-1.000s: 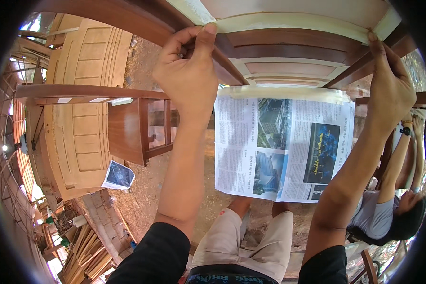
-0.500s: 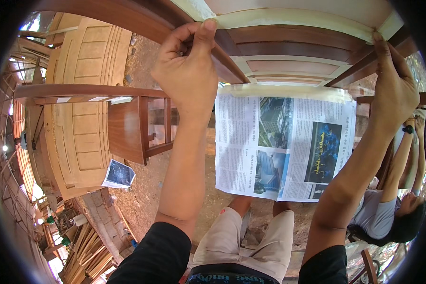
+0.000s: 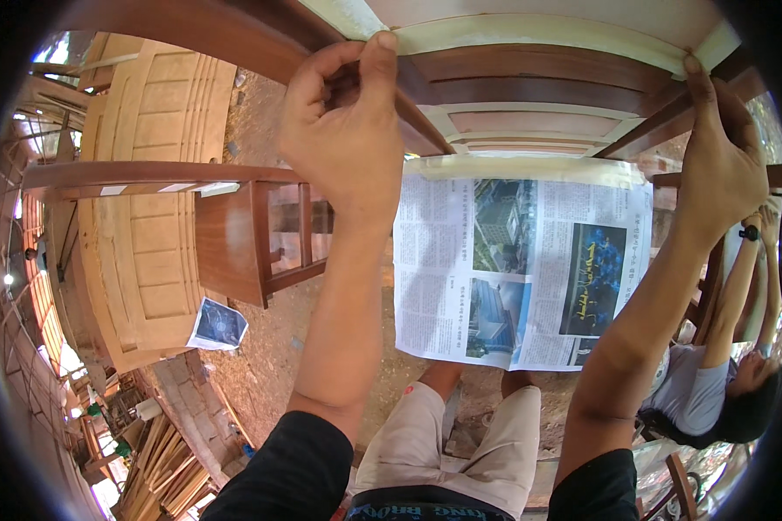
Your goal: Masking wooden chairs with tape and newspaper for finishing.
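Left hand edged right; tape cream, perhaps creased.

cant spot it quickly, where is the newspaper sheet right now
In the head view the newspaper sheet hangs right of centre from a pale tape strip, between the left hand and right hand.

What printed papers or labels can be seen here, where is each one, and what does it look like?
Newspaper sheet: hangs from the wooden frame between the two raised arms; rectangular, white with grey text columns and blue photos.
Loose printed page: lies low at the left beside the pale wooden panel; small, white-edged, dark blue picture.
Pale tape strip: runs along the frame's top edge between the left hand and right hand; cream.
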`<state>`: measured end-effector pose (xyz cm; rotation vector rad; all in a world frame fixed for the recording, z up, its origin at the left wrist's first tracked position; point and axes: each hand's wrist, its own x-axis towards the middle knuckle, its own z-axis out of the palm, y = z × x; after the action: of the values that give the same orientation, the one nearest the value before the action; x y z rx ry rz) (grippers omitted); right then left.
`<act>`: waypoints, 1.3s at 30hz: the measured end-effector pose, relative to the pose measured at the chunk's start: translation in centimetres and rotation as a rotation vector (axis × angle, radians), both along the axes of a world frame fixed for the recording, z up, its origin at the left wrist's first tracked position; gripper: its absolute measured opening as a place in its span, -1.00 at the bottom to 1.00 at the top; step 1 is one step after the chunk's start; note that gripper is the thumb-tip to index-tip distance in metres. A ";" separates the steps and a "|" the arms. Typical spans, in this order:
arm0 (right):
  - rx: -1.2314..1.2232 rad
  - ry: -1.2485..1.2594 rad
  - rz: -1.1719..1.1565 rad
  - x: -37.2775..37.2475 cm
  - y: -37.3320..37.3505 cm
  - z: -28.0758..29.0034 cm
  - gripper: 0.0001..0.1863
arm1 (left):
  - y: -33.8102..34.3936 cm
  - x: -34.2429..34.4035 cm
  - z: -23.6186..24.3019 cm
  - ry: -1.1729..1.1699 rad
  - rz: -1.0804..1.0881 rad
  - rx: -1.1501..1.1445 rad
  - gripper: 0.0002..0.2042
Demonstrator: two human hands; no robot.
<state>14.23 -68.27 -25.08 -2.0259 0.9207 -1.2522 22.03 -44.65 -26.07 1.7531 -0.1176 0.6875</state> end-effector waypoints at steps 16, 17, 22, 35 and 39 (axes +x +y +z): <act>0.716 -0.240 0.151 4.6 12.8 -0.9 -0.36 | 0.4 -0.4 2.4 0.051 0.059 0.329 -0.51; 0.699 -0.312 0.195 5.0 14.8 -0.9 -0.39 | 0.5 -0.5 2.3 0.052 0.061 0.337 -0.52; 0.822 -0.291 0.377 4.3 15.3 0.0 -0.47 | 0.4 -0.3 1.9 0.033 0.055 0.326 -0.60; 1.051 -0.425 0.237 2.5 2.3 -3.0 -0.63 | 4.6 0.9 1.4 -0.125 -0.057 0.887 -0.88; 1.128 -0.423 0.090 5.6 12.5 0.0 -0.44 | 9.0 -5.5 7.3 0.348 -0.104 0.647 -0.63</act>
<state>19.79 -55.72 -25.08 -0.8641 0.9756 -0.7530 16.52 -35.64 -18.80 2.4399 -0.2054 0.2647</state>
